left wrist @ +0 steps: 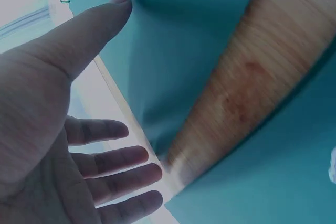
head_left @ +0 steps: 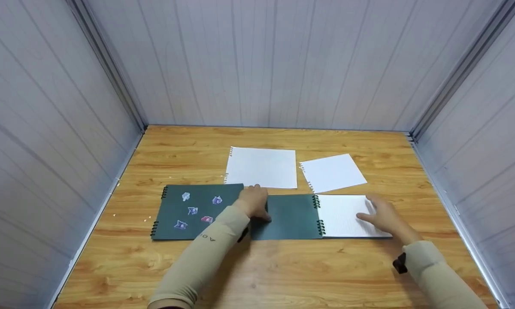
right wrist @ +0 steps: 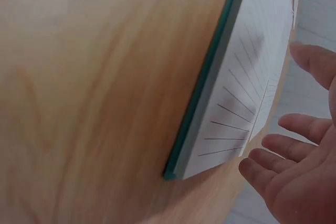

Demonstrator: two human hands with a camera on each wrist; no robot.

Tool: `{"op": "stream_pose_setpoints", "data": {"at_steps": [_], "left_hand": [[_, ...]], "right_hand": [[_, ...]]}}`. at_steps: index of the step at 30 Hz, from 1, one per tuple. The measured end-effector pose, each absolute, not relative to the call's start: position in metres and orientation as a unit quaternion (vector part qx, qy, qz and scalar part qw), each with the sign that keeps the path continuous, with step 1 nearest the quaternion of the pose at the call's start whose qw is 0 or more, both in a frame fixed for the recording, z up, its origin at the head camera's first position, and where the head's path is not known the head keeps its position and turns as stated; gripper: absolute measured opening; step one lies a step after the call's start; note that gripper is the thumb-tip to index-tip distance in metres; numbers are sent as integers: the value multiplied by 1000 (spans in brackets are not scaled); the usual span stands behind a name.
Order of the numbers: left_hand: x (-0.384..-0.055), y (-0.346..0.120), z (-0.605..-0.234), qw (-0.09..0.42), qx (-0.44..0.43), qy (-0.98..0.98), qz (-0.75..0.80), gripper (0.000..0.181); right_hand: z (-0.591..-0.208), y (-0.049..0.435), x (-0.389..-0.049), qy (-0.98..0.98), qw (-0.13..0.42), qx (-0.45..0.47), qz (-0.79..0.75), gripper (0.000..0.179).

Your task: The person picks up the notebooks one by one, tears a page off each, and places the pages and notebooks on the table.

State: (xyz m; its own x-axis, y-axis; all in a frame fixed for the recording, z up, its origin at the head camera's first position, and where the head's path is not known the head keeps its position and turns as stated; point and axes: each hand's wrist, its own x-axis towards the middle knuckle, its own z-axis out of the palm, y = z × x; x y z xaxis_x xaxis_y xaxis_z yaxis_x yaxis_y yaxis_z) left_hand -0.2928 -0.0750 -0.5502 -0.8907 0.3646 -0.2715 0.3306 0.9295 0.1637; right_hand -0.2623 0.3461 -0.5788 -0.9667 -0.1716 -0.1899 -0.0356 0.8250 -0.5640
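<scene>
An open spiral notebook lies on the table, its dark green cover folded out to the left and its white pages to the right. My left hand is over the cover's left end, fingers extended and thumb apart, as the left wrist view shows; nothing is in its grasp. At the pages' right edge is my right hand, thumb and fingers spread, with no page between them. In the right wrist view the top page carries printed lines. A closed green notebook with several small stickers lies just left of my left hand.
Two loose white sheets with ragged punched edges, a larger one and a smaller one, lie behind the open notebook. Small paper scraps dot the wooden table at the left. Pale panel walls enclose the back and sides.
</scene>
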Motion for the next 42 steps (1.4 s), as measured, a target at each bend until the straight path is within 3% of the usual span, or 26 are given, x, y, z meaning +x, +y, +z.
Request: {"op": "stream_pose_setpoints", "data": {"at_steps": [6, 15, 26, 35, 42], "left_hand": [[-294, -80, -550, 157, 170, 971, 59, 72], [-297, -87, -551, 157, 159, 971, 81, 82], [-313, -108, -544, 168, 109, 916, 347, 44], [-295, -113, -547, 214, 16, 806, 552, 83], [-268, -106, -543, 273, 74, 724, 629, 73]], "right_hand": [[-586, 342, -255, 955, 146, -77, -245, 103], [-591, 338, -254, 963, 138, -98, -209, 102], [-590, 337, -253, 960, 134, -100, -223, 103], [-591, 334, -250, 962, 139, -84, -219, 103], [-592, 331, -248, 962, 139, -79, -222, 105]]}}
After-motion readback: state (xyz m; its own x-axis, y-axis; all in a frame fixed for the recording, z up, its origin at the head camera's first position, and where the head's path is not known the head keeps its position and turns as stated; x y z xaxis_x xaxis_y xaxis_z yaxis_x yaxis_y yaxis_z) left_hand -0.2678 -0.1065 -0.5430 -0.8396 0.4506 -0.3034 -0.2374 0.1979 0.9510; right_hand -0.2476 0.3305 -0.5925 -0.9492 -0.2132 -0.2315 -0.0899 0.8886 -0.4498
